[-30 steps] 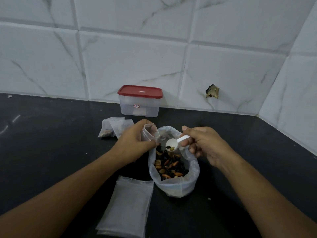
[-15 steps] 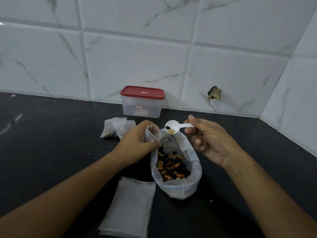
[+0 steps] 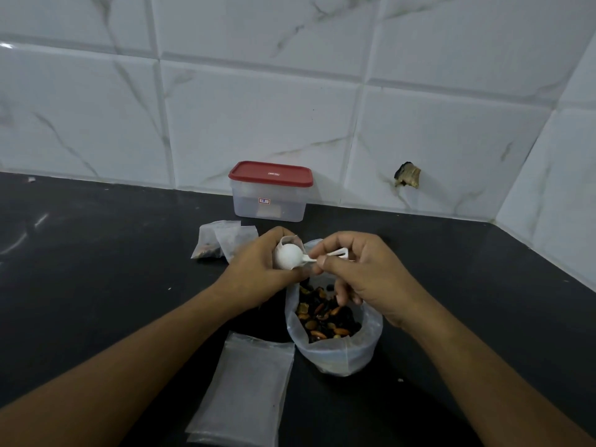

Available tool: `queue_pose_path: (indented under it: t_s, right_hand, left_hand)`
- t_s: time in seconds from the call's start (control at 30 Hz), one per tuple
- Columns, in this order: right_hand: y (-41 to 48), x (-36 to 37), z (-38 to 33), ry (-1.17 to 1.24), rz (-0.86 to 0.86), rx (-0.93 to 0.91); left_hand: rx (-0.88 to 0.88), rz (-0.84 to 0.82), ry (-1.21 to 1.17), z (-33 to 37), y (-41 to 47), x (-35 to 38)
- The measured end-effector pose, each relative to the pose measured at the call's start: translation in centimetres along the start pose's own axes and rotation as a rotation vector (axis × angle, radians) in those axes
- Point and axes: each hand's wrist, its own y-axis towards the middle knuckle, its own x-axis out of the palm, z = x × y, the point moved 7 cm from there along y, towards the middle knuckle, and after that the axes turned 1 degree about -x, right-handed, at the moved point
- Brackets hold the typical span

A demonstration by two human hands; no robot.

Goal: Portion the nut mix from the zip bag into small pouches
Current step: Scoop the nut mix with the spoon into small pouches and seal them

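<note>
Where blk counter [image 3: 96,285] meets tiled wall [image 3: 258,108], tub [image 3: 270,201] sits beyond zip bag [image 3: 335,356].

Two hands [image 3: 258,272] [image 3: 371,279], one scoop [image 3: 288,257], one bag [image 3: 335,356]

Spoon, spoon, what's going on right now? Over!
Left hand grips small pouch. Right hand pinches spoon, tipped bowl-down at pouch mouth. Zip bag open, upright. Nothing blocking.
</note>
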Motion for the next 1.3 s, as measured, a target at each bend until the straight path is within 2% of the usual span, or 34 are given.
queue_pose_path:
  t_s: [0.17, 0.37, 0.53, 0.63, 0.73, 0.8, 1.03, 1.13, 1.3]
  right_hand:
    - [-0.1, -0.4, 0.1, 0.18, 0.009, 0.026]
    - [0.1, -0.8, 1.3, 0.381, 0.057, 0.151]
    - [0.3, -1.7, 1.7, 0.482, 0.111, 0.183]
    - [0.4, -1.4, 1.5, 0.443, 0.059, 0.146]
    - [0.2, -0.2, 1.1, 0.149, -0.021, 0.078]
    - [0.1, 0.5, 0.8, 0.071, -0.041, 0.033]
    - [0.3, -0.2, 0.7, 0.063, -0.013, 0.011]
    - [0.3, -0.9, 0.7, 0.171, 0.039, 0.014]
    - [0.4, -1.8, 1.5, 0.405, 0.119, 0.142]
  left_hand:
    - [-0.003, -0.01, -0.014, 0.0, 0.0, -0.1]
    - [-0.022, -0.022, -0.026, 0.1, 0.0, 0.0]
    - [-0.025, -0.019, -0.017, 0.2, 0.0, 0.0]
    - [-0.027, -0.009, -0.018, 0.0, 0.0, 0.0]
    - [-0.012, -0.013, 0.012, -0.1, 0.0, 0.0]
    - [-0.004, -0.005, 0.033, -0.1, 0.0, -0.1]
    - [-0.009, -0.012, 0.009, -0.1, 0.1, -0.1]
    - [-0.029, -0.023, -0.033, -0.3, 0.1, 0.0]
    - [-0.04, -0.022, -0.032, -0.2, 0.0, 0.0]
